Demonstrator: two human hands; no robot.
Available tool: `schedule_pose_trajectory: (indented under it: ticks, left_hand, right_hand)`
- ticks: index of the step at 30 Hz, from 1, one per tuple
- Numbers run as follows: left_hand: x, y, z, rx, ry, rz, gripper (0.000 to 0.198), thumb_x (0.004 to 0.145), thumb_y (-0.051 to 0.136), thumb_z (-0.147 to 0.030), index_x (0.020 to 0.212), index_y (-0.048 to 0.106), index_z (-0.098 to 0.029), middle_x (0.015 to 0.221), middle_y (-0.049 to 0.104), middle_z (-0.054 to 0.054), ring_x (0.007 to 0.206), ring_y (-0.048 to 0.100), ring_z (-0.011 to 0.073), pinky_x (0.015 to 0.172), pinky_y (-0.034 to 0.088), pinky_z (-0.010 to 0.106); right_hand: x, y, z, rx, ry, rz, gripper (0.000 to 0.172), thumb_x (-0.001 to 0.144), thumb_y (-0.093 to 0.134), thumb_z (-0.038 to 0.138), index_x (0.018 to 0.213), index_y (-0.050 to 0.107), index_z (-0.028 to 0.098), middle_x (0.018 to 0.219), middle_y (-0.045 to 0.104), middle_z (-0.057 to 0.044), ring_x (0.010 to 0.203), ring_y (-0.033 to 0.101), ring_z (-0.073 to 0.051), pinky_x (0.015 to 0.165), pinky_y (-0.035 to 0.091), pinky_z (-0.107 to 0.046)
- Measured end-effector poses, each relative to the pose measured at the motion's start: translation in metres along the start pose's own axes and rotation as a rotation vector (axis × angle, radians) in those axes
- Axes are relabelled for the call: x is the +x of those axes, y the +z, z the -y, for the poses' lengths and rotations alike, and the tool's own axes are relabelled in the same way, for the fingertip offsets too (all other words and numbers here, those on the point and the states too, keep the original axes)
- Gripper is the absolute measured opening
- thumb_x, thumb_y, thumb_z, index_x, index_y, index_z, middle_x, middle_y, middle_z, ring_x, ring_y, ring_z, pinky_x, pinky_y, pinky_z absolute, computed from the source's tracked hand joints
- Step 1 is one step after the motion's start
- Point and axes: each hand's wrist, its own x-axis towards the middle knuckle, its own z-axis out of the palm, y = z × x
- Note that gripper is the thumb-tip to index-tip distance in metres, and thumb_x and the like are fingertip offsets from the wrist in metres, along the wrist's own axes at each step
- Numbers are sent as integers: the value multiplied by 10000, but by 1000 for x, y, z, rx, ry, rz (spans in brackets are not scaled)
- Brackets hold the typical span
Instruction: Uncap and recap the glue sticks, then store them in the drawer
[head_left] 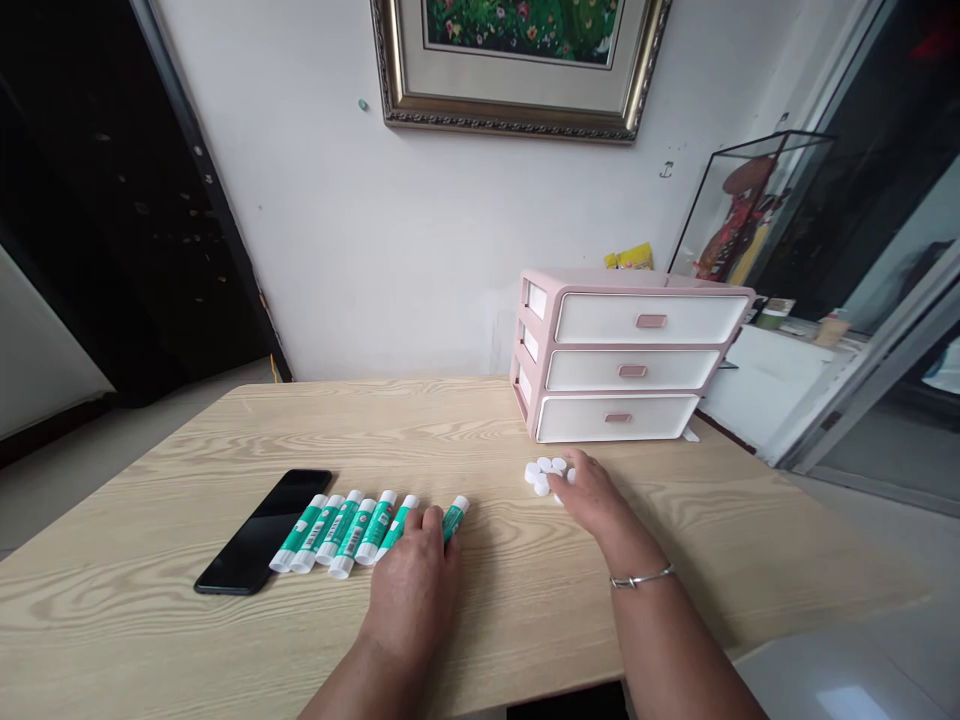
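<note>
My left hand (pixel 416 570) is curled at the right end of a row of green-and-white glue sticks (pixel 343 527). Its fingers close on one glue stick (pixel 454 517), partly hidden by the hand. The row lies side by side on the table, with its left end by a black phone (pixel 262 533). To the right, my right hand (pixel 592 492) reaches over a cluster of small white round caps (pixel 542 473). Thumb and index finger are apart around the cluster's right side, with a few caps partly covered by the fingers.
Behind the caps, a pink-and-white three-drawer box (pixel 632 370) stands on the wooden table (pixel 187 455), its drawers closed. A yellow packet (pixel 630 256) shows behind its top. The wall with a framed picture (pixel 517 120) rises beyond the table's back edge.
</note>
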Motion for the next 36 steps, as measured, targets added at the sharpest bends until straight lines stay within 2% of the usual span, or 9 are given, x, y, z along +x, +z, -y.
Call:
schedule_pose_trajectory:
  ticks: [6, 15, 20, 23, 25, 28, 31, 33, 36]
  left_hand:
    - [0, 3, 0, 41, -48, -20, 145, 964, 468, -291, 1003, 569, -195, 1044, 661, 85, 833, 672, 184, 558, 394, 254]
    - [-1, 17, 7, 96, -47, -81, 269, 990, 368, -198, 1045, 631, -186, 955, 698, 89, 776, 673, 199, 585, 426, 272]
    - [-9, -9, 8, 34, -108, -136, 177, 944, 486, -220, 986, 656, -192, 1012, 702, 87, 834, 678, 219, 683, 478, 294]
    - [-17, -34, 18, 6, -110, -258, 167, 937, 520, -258, 968, 675, -204, 1017, 700, 100, 991, 650, 253, 862, 482, 339]
    - [-19, -45, 32, 51, -139, -320, 221, 946, 503, -294, 1028, 685, -200, 1085, 694, 123, 1068, 619, 278, 956, 450, 387]
    - [-16, -44, 63, 106, -253, -299, 352, 964, 452, -377, 1182, 655, -189, 1270, 644, 146, 1185, 560, 318, 972, 439, 439]
    - [-7, -29, 89, 133, -285, -221, 496, 961, 429, -479, 1335, 573, -187, 1389, 579, 154, 1304, 469, 350, 1009, 407, 504]
    - [-2, -18, 97, 146, -270, -176, 534, 948, 435, -519, 1356, 567, -200, 1434, 547, 157, 1351, 419, 370, 1032, 379, 540]
    - [1, -11, 97, 130, -182, -160, 502, 945, 429, -531, 1326, 597, -251, 1452, 529, 142, 1377, 389, 370, 1042, 363, 555]
  right_hand:
    - [-3, 15, 3, -140, -117, 71, 303, 761, 686, 331, 1044, 678, 224, 1105, 683, -132, 1058, 605, -257, 904, 437, -309]
    - [8, 38, -15, -174, -118, 4, 340, 848, 594, 392, 1132, 657, 214, 1126, 684, -137, 1116, 578, -269, 961, 401, -336]
    - [10, 29, -5, -145, -147, -135, 329, 879, 549, 434, 1055, 671, 185, 1114, 670, -152, 1134, 548, -315, 1013, 388, -415]
    - [0, 15, 21, -32, -275, -273, 257, 894, 517, 337, 1041, 657, 180, 1123, 660, -157, 1156, 537, -310, 1068, 363, -430]
    - [-13, 9, 44, 70, -375, -289, 212, 899, 489, 279, 1006, 653, 196, 1087, 669, -156, 1123, 559, -303, 1064, 384, -434]
    - [-37, 10, 77, 178, -537, -219, 193, 888, 479, 215, 954, 659, 223, 1048, 691, -134, 1078, 591, -294, 1033, 438, -456]
    - [-59, 24, 100, 191, -743, -68, 273, 871, 506, 178, 1089, 664, 224, 1187, 674, -107, 1172, 575, -274, 1071, 445, -469]
    - [-68, 37, 107, 157, -814, 37, 375, 864, 542, 178, 1229, 628, 199, 1328, 611, -121, 1274, 521, -279, 1114, 419, -481]
    - [-72, 53, 109, 111, -795, 164, 519, 873, 594, 234, 1387, 539, 190, 1482, 482, -147, 1389, 419, -306, 1153, 375, -504]
